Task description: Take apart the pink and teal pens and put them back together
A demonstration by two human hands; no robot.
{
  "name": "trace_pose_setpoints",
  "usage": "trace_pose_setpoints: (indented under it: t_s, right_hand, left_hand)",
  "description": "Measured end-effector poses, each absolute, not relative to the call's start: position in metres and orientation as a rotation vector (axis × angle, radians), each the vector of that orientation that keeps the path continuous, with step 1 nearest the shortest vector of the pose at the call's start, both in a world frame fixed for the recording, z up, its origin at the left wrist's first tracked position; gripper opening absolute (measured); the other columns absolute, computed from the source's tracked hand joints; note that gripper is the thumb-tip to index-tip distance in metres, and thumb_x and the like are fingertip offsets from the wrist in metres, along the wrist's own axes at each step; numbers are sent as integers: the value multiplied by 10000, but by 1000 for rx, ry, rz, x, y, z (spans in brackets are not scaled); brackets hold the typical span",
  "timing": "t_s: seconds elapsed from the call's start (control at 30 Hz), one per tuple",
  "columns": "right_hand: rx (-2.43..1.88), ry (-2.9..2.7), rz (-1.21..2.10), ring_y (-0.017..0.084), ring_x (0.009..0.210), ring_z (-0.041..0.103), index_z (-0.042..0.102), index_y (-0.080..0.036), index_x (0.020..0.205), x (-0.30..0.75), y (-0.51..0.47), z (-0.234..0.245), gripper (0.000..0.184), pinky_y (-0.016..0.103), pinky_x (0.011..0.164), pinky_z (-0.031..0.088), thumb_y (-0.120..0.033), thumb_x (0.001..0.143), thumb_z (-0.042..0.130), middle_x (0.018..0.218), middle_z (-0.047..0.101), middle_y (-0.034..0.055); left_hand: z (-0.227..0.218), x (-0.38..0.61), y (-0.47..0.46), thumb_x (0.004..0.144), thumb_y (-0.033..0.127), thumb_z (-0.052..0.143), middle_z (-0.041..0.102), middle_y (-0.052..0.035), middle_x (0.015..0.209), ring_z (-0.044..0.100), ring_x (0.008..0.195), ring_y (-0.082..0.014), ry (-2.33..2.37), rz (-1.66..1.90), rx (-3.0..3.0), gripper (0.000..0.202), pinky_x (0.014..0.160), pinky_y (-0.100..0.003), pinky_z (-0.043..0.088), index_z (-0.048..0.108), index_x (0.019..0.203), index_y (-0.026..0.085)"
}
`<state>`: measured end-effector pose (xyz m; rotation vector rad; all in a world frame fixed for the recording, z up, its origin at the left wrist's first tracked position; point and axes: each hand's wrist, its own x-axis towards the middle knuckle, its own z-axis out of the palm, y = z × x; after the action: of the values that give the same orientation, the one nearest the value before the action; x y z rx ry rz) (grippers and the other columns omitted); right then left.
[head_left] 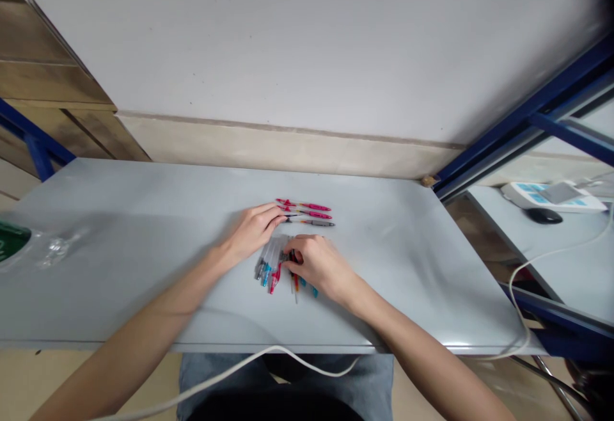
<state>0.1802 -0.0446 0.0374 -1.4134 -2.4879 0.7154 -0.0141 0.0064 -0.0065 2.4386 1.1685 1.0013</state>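
Three pens lie in a row (307, 214) on the grey table (407, 261): two pink ones at the back and a grey one in front. My left hand (252, 232) rests next to them, its fingertips pinched on the left end of the grey pen. A loose heap of several pens (271, 269), with clear barrels and blue, pink and orange parts, lies nearer to me. My right hand (320, 264) sits curled on top of this heap, fingers closed around one of its pens.
A clear plastic wrapper (52, 248) and a green object (12, 239) lie at the table's left edge. A white cable (268, 354) hangs along the front edge. To the right, a blue-framed shelf (551, 107) holds a white device (551, 194) and a black mouse (543, 215).
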Motion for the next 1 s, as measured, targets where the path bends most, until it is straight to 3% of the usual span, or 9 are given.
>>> trace_pose_setpoints:
  t_s: [1.0]
  right_hand:
    - [-1412, -2499, 665, 134, 593, 509, 692, -193, 723, 181, -43, 33, 144, 286, 585, 277, -132, 852, 710, 654, 627, 7]
  left_hand:
    - [-3, -11, 4, 1033, 244, 501, 674, -18, 847, 631, 755, -145, 1138, 1044, 2443, 200, 707, -269, 490, 654, 915, 190]
